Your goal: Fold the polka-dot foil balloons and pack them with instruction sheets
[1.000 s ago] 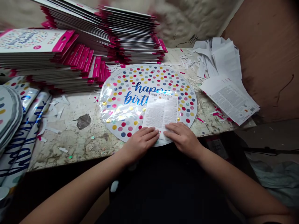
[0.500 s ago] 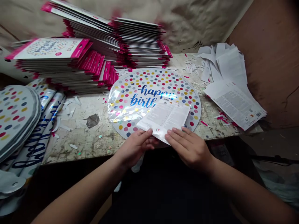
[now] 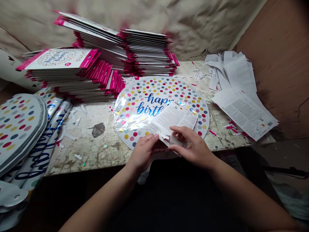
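A white printed packet lies tilted over the front right of a round dotted "happy birthday" foil balloon. My left hand is closed on the packet's near left edge, its thumb on top and its other fingers underneath. Over the near right part of the packet, my right hand curves with its thumb and forefinger apart. A shiny, pale flap shows between them; whether the hidden fingers touch it I cannot make out.
Stacks of pink-edged birthday packets stand behind. More dotted foil balloons lie at the left. White paper strips and printed sheets are piled at the right. Paper scraps litter the worn table.
My right hand has gone from lying flat on the packet to a curved shape with thumb and forefinger apart. My left hand keeps its hold. The view has shifted slightly.
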